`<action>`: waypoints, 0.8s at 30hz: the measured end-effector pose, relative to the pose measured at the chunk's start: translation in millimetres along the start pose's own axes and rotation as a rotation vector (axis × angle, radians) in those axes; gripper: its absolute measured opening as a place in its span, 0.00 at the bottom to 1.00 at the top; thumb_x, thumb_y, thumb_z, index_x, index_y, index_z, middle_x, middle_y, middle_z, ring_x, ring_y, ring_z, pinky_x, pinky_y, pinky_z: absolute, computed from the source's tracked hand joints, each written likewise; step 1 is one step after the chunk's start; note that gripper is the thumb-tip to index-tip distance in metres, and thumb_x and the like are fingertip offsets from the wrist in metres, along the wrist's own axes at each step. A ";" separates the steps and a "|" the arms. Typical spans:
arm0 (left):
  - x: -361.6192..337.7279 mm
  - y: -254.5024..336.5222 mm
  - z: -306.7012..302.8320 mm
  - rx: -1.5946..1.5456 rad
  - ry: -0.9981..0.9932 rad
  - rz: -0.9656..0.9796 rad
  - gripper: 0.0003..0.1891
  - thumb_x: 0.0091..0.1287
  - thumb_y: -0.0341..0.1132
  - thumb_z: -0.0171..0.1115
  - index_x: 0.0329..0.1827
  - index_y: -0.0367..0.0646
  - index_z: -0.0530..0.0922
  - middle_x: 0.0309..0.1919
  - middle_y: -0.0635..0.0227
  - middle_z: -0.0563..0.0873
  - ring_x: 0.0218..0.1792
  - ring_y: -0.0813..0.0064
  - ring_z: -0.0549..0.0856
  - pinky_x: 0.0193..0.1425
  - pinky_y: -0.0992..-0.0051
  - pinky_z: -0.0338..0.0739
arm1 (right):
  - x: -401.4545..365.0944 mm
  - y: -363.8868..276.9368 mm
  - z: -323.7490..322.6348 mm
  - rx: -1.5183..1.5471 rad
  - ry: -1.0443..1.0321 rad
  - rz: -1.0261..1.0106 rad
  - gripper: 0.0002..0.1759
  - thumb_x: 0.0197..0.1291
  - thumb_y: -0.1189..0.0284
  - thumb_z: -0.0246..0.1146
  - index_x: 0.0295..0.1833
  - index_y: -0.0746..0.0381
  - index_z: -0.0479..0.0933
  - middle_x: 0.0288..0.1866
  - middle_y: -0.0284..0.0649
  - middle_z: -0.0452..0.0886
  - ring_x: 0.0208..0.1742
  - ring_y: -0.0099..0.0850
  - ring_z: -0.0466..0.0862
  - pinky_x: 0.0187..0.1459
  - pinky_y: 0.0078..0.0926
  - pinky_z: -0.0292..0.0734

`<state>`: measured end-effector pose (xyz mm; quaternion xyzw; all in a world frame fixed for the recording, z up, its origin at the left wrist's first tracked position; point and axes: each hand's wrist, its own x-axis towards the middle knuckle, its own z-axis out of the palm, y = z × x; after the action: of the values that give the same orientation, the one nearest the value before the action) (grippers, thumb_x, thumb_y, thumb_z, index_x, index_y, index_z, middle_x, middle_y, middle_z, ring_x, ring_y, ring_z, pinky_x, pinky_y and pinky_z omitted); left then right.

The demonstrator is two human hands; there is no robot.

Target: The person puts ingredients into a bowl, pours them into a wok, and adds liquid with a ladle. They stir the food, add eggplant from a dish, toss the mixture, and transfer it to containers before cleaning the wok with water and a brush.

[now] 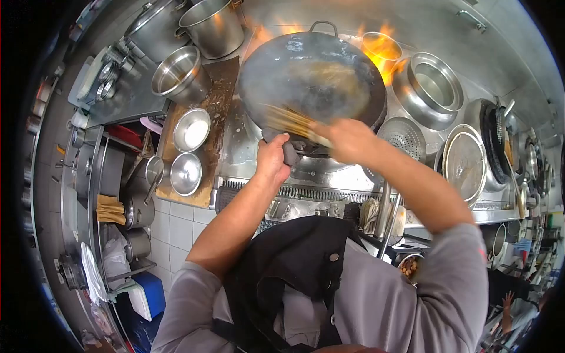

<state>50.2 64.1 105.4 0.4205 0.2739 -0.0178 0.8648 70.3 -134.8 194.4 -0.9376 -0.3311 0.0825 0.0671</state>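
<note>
Apron (294,265): black, worn over grey shirt (412,294), closest to lens, straight below wok (318,76) in frame.
Wok: large, dark and round, on burner at top centre; loop handle at far rim; inside smeared by motion blur.
Left hand (273,159): closed tight on dark cloth (289,152), clamped through it onto near rim of wok.
Right hand (350,138): fist wrapped round bamboo brush (291,120), over near rim of wok, just right of cloth; blurred.
Bamboo brush: bundle of pale strips, slanting from fist leftward across near inner wall of wok; touching metal or not, cannot tell.
Flames (382,56): orange, rising behind far right rim of wok, fainter glow along far left rim.
Steel basin (432,85): deep, wide-lipped, just right of wok, beyond flames.
Strainer (403,136): perforated, round, right of wok on near side, beside right forearm.
Small bowl (191,130): steel, pale inside, left of wok on brown board (220,94).
Second bowl (186,173): steel, same board, a little further from wok.
Steel pots: 2, far left of wok, 1 lower (179,73) and 1 higher (213,23), both open-topped.
</note>
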 end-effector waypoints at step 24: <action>-9.6 69.8 -54.9 0.376 -0.286 0.305 0.19 0.60 0.22 0.62 0.54 0.28 0.71 0.45 0.56 0.82 0.42 0.65 0.84 0.48 0.67 0.81 | -90.6 17.7 -30.7 -0.087 0.110 0.651 0.25 0.52 0.70 0.68 0.59 0.51 0.79 0.45 0.46 0.87 0.49 0.45 0.88 0.50 0.45 0.83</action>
<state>35.1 147.7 133.0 0.6033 0.0744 0.0027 0.7940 17.7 -207.9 231.1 -0.9992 -0.0131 0.0344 0.0148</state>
